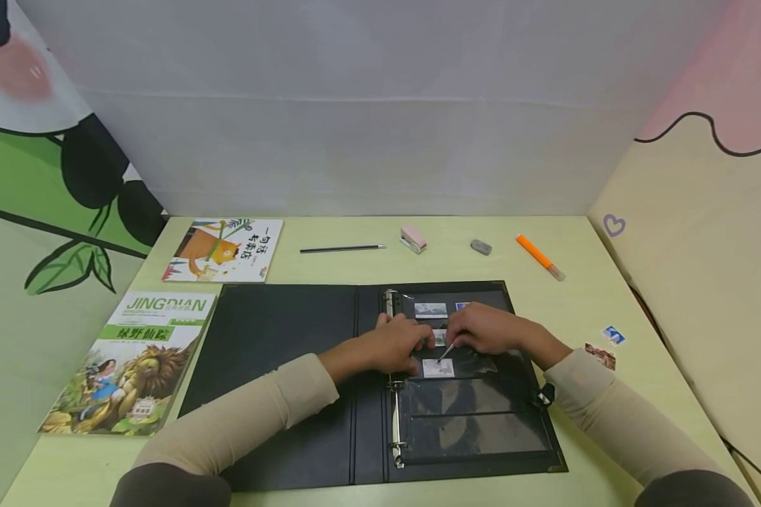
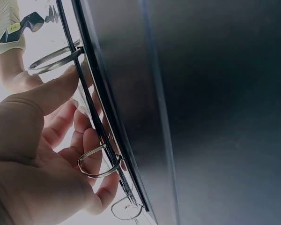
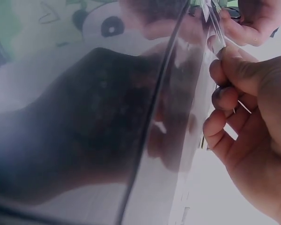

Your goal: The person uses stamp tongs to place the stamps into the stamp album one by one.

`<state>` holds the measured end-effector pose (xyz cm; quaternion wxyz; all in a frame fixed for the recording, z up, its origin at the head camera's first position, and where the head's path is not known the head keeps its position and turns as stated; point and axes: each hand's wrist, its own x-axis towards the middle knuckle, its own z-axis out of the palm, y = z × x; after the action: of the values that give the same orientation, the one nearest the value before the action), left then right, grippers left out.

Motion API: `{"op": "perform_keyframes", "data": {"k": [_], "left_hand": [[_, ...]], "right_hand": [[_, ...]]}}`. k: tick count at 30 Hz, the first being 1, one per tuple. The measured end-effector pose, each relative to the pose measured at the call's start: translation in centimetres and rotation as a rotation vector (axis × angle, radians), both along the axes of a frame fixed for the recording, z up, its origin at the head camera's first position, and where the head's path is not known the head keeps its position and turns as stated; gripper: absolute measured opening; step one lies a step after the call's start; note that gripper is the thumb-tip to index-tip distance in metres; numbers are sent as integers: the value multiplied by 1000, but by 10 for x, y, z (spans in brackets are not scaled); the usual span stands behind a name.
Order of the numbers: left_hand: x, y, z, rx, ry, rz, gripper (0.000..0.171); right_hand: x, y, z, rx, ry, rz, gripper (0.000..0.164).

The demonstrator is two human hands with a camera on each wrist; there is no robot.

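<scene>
An open black ring binder (image 1: 279, 338) lies on the table, with a black page of clear pockets (image 1: 482, 429) on its right side. My right hand (image 1: 484, 329) pinches slim metal tweezers (image 1: 444, 353), their tips at a pale stamp (image 1: 438, 370) in a pocket. My left hand (image 1: 393, 343) rests on the page beside the binder rings (image 2: 56, 60), fingers loosely bent near that stamp. Above sit another stamp (image 1: 430, 310) and one (image 1: 440, 338) partly hidden between the hands. A blue-edged stamp (image 1: 461, 305) peeks out behind my right hand.
Two loose stamps, one blue (image 1: 614, 334) and one brown (image 1: 601, 356), lie right of the binder. Along the back are a pen (image 1: 342, 248), a pink stapler (image 1: 413, 239), an eraser (image 1: 480, 246) and an orange marker (image 1: 539, 256). Two books (image 1: 222, 250) (image 1: 127, 362) lie left.
</scene>
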<state>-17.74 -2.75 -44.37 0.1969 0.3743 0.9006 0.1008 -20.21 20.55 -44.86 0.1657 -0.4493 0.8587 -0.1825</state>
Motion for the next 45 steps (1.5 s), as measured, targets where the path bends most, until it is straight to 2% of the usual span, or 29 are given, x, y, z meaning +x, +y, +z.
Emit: {"op": "perform_keyframes", "data": {"k": [3,6,11,15,22,29,33,38,41,45], "left_hand": [[0,0,-1,0,0,-2,44],[1,0,-1,9,1,-5,44],[1,-1,0,20,1,-4,45],[1,-2,0,11,-3,-6,45],[1,-2,0,17,-4,-11,44],[2,-3,1,16,-4,-10,44],[1,-3,1,30,6,-13,45],[0,-4,-1,37,13,-15,44],[1,-4,0,37,5,-13,44],[1,-3,3,38,-8,-12,44]], "right_hand": [[-1,2,1,7,-18,9,14],[-4,13,6,11,-10,-18,16],[-10,49,15,4,54,-150,16],[-9,87,15,2,51,-250,14],[6,151,12,42,-9,-403,15],[25,190,15,105,-67,-525,15],[31,203,14,122,-85,-561,16],[34,211,8,117,-161,-596,16],[36,211,4,92,-206,-582,15],[38,209,2,70,-201,-544,13]]}}
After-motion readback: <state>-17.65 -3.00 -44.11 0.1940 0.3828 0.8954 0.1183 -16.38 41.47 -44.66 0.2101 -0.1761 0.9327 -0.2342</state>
